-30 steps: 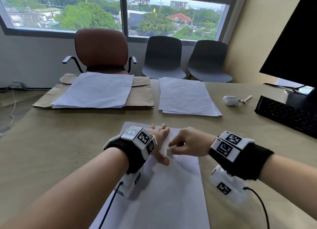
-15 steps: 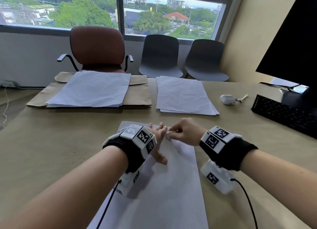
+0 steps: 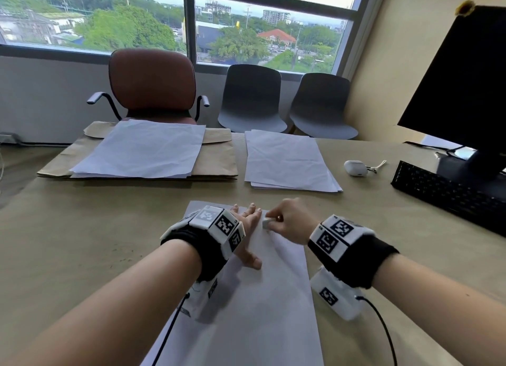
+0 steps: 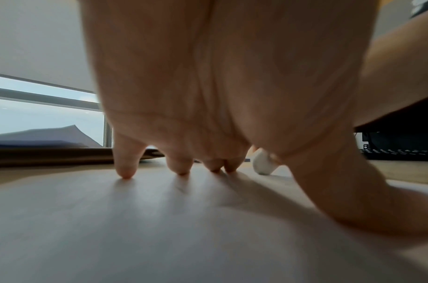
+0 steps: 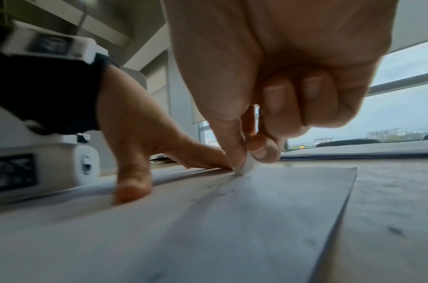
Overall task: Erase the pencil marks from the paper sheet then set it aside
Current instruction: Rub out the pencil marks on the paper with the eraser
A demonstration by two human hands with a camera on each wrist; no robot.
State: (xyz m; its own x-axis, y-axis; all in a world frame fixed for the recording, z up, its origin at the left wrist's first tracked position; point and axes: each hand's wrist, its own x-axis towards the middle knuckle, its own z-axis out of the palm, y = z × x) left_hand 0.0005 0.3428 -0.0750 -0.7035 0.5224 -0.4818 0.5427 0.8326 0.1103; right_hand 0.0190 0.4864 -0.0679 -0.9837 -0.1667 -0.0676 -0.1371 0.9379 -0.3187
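White eraser (image 3: 266,223) pinched by right hand (image 3: 290,220), touching paper sheet (image 3: 262,311).

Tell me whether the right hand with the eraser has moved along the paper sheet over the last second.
Yes. The right hand has carried the eraser toward the far end of the paper sheet, now beside the left hand fingertips rather than its thumb.

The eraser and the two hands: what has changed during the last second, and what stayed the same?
The right hand, pinching the white eraser, moved up the paper sheet toward its far edge, beside the left fingertips; the eraser's tip touches the sheet. Nothing was taken or released. The left hand stayed spread flat, pressing the sheet down. The two paper stacks behind did not move.
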